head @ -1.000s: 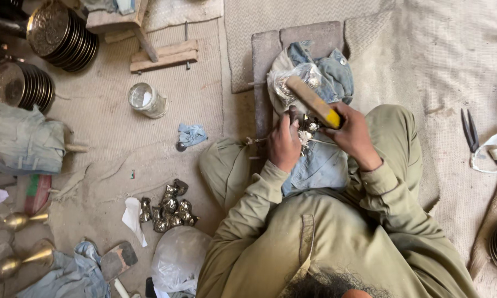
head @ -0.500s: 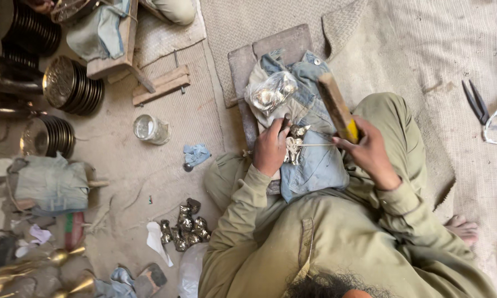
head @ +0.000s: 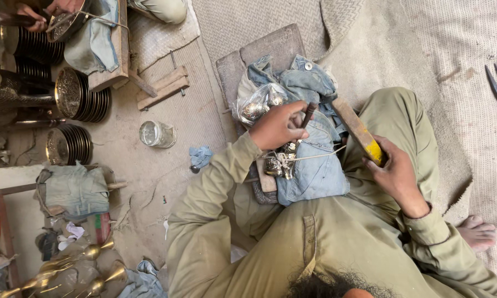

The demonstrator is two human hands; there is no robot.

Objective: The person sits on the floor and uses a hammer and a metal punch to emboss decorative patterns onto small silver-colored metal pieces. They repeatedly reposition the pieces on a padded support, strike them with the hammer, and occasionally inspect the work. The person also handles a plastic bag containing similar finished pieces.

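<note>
Even, soft daylight over my lap; shadows faint. Mild glare on the stacked metal plates (head: 77, 100) and glass jar (head: 156, 134). Focus sharp centrally, edges slightly stretched.

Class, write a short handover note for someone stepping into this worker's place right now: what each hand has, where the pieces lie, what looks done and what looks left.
Left hand: closed on a thin dark metal punch, tip angled down toward the lap.
Right hand: grips the yellow-ended wooden mallet, raised off the work.
Work: small engraved metal cups tied with string on the blue denim cloth over a wooden board. A clear plastic bag of shiny metal pieces lies just beyond.
Done: cannot tell how many cups are finished.
Left: the tied cups are under the punch, not yet set aside.
</note>
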